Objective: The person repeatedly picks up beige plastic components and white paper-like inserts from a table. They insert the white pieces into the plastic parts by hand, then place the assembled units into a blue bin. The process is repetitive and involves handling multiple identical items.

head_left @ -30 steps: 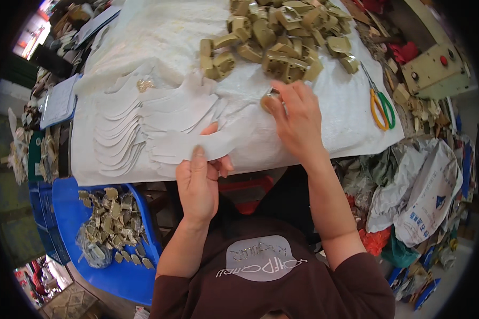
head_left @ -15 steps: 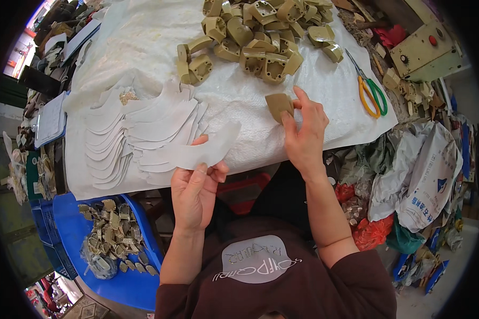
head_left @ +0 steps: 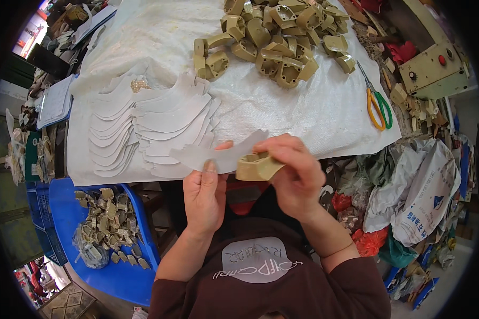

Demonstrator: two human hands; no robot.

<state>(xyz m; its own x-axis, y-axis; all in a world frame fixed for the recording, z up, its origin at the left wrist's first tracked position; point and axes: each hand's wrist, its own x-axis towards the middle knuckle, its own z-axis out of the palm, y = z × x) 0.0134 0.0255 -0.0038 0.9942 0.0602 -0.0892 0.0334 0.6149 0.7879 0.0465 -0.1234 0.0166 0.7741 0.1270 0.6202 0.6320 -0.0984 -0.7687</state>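
Note:
My left hand pinches a thin, curved, grey-white cut piece between thumb and fingers, above the table's near edge. In my right hand is a tan plastic shoe heel, its hollow, holed face turned up. The heel is close against the right part of the curved piece; whether they touch I cannot tell. On the left of the white table sheet lie overlapping rows of similar cut pieces. A heap of tan heels lies at the far middle.
Scissors with orange and green handles lie at the sheet's right edge. A blue tub with glittery small pieces stands at lower left. Plastic bags crowd the right side, below a control box with a red button.
My right hand has brought the heel down and left, to the curved piece, and turned its hollow face up. My left hand has shifted slightly right and down, still holding the piece.

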